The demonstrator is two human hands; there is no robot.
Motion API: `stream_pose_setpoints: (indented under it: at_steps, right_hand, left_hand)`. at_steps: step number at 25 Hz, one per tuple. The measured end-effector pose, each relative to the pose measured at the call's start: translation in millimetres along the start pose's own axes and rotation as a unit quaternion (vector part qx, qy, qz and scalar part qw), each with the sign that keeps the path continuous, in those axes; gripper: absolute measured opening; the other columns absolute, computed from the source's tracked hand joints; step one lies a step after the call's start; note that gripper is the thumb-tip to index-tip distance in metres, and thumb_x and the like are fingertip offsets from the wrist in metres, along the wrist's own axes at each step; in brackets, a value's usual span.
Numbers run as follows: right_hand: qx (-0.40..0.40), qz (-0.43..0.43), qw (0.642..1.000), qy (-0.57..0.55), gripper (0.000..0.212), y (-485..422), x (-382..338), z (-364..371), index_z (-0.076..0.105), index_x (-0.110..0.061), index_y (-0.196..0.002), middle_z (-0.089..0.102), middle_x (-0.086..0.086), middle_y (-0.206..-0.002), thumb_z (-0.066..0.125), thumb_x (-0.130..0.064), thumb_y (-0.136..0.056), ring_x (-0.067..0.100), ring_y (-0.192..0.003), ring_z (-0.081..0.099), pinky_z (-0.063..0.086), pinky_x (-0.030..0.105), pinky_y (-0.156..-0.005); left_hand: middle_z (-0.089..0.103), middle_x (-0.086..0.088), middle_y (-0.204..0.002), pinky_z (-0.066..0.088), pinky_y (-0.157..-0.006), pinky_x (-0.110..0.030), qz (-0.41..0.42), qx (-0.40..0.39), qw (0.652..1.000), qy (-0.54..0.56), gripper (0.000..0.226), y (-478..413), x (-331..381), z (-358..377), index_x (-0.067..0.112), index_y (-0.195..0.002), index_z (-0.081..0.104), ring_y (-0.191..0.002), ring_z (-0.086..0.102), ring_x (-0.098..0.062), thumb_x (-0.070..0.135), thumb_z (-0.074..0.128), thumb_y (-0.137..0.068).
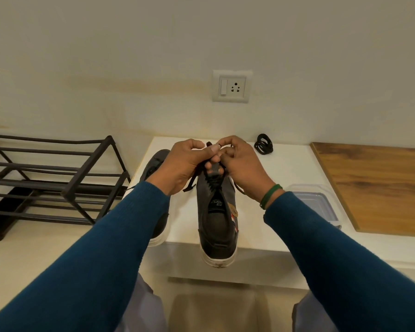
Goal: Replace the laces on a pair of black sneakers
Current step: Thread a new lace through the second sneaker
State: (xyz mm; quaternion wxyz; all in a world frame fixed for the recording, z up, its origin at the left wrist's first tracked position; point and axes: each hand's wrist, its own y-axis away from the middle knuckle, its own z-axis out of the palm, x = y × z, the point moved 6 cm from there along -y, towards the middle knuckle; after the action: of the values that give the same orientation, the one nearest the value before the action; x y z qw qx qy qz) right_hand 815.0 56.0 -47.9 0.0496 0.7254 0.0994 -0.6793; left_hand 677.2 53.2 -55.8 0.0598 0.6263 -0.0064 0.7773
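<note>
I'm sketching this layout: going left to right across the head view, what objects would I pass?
A black shoe rack, second sneaker, sneaker being laced, coiled black lace, clear plastic container, wooden board.

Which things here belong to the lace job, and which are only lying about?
For the job: middle sneaker; black lace, pinched by left hand and right hand; second sneaker; coiled lace.
Lying about: shoe rack; plastic container; wooden board; wall socket.
</note>
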Motion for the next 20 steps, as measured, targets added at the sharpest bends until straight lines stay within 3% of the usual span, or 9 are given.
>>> stream_pose_setpoints:
  at_steps: [4, 6, 9, 11, 12, 14, 16, 19, 20]
  right_hand:
    - [-0.022, -0.072, 0.988, 0.134, 0.022, 2.4, -6.1, 2.3, 0.048, -0.016, -0.113, 0.067, 0.009, -0.082, 0.052, -0.001, -0.098, -0.001, -0.055, 0.059, 0.048, 0.015, -0.054]
    - [-0.032, -0.094, 0.977, 0.19, 0.023, 2.7, -5.0, 5.0, 0.052, -0.022, -0.115, 0.066, 0.001, -0.08, 0.054, -0.006, -0.099, -0.003, -0.056, 0.056, 0.047, 0.014, -0.056]
    - [0.043, -0.064, 0.986, 0.145, 0.007, 1.2, 0.7, -0.2, 0.059, -0.02, -0.098, 0.065, -0.002, -0.074, 0.057, -0.014, -0.1, -0.001, -0.052, 0.054, 0.046, 0.018, -0.053]
    - [0.079, 0.026, 0.996, 0.043, 0.007, 1.5, 12.9, -0.7, 0.061, -0.012, -0.095, 0.064, 0.003, -0.071, 0.056, -0.013, -0.1, 0.006, -0.05, 0.051, 0.045, 0.022, -0.051]
    - [0.084, 0.076, 0.993, -0.018, 0.009, 2.6, 19.1, 0.9, 0.062, -0.008, -0.097, 0.061, 0.004, -0.069, 0.053, -0.011, -0.099, 0.008, -0.048, 0.048, 0.043, 0.021, -0.05]
    - [0.083, 0.147, 0.978, -0.125, 0.016, 4.0, 25.0, 3.2, 0.063, -0.003, -0.094, 0.055, 0.004, -0.065, 0.048, -0.004, -0.098, 0.008, -0.047, 0.041, 0.035, 0.02, -0.05]
    - [0.063, 0.163, 0.971, -0.165, 0.021, 2.9, 22.5, 3.2, 0.06, -0.003, -0.086, 0.051, 0.004, -0.065, 0.043, 0.0, -0.098, 0.009, -0.049, 0.037, 0.03, 0.021, -0.052]
    - [0.004, 0.124, 0.992, -0.038, 0.012, 1.5, 13.6, 0.2, 0.057, -0.004, -0.1, 0.053, 0.005, -0.07, 0.045, -0.004, -0.1, 0.008, -0.05, 0.042, 0.035, 0.021, -0.054]
    - [-0.019, 0.111, 0.993, 0.019, 0.012, 2.2, 11.8, -1.1, 0.054, -0.005, -0.109, 0.056, 0.005, -0.073, 0.046, -0.006, -0.1, 0.008, -0.053, 0.045, 0.039, 0.023, -0.056]
  left_hand:
    - [0.065, 0.0, -0.072, 0.055, -0.06, -0.024, -0.074, -0.049, 0.996, -0.019, 0.03, 2.4, -4.2, -0.9, 0.002, -0.098, 0.072, -0.057, 0.054, -0.007, 0.029, 0.074, -0.086]
    - [0.064, 0.0, -0.069, 0.055, -0.058, -0.024, -0.081, -0.004, 0.996, -0.024, 0.038, 1.8, -5.7, -7.8, -0.003, -0.104, 0.072, -0.054, 0.053, -0.007, 0.03, 0.076, -0.084]
    - [0.065, -0.002, -0.069, 0.055, -0.057, -0.024, -0.068, 0.035, 0.997, -0.015, 0.031, 2.5, -7.2, -7.3, -0.001, -0.098, 0.072, -0.053, 0.054, -0.007, 0.027, 0.076, -0.087]
    - [0.068, -0.001, -0.07, 0.057, -0.061, -0.025, -0.008, 0.05, 0.995, -0.082, 0.03, 3.3, -3.1, -2.7, -0.002, -0.1, 0.073, -0.055, 0.057, -0.008, 0.026, 0.073, -0.09]
    - [0.072, 0.002, -0.074, 0.057, -0.067, -0.024, 0.054, 0.059, 0.979, -0.188, 0.026, 3.9, 3.3, -1.4, 0.002, -0.101, 0.075, -0.061, 0.062, -0.007, 0.026, 0.072, -0.092]
    - [0.075, 0.006, -0.092, 0.053, -0.081, -0.021, 0.193, 0.044, 0.892, -0.406, 0.02, 11.1, 16.3, 10.4, 0.014, -0.108, 0.077, -0.082, 0.066, -0.005, 0.024, 0.068, -0.094]
    - [0.072, 0.004, -0.096, 0.047, -0.081, -0.023, 0.277, 0.022, 0.81, -0.516, 0.021, 16.9, 20.0, 18.9, 0.018, -0.113, 0.075, -0.089, 0.061, -0.01, 0.023, 0.061, -0.098]
    - [0.064, 0.001, -0.093, 0.04, -0.075, -0.029, 0.3, 0.046, 0.694, -0.653, 0.021, 14.7, 18.2, 18.1, 0.018, -0.108, 0.068, -0.091, 0.051, -0.017, 0.026, 0.05, -0.102]
    - [0.061, 0.001, -0.091, 0.039, -0.073, -0.031, 0.275, 0.051, 0.681, -0.677, 0.022, 11.8, 14.6, 17.0, 0.017, -0.103, 0.065, -0.091, 0.048, -0.018, 0.028, 0.047, -0.103]
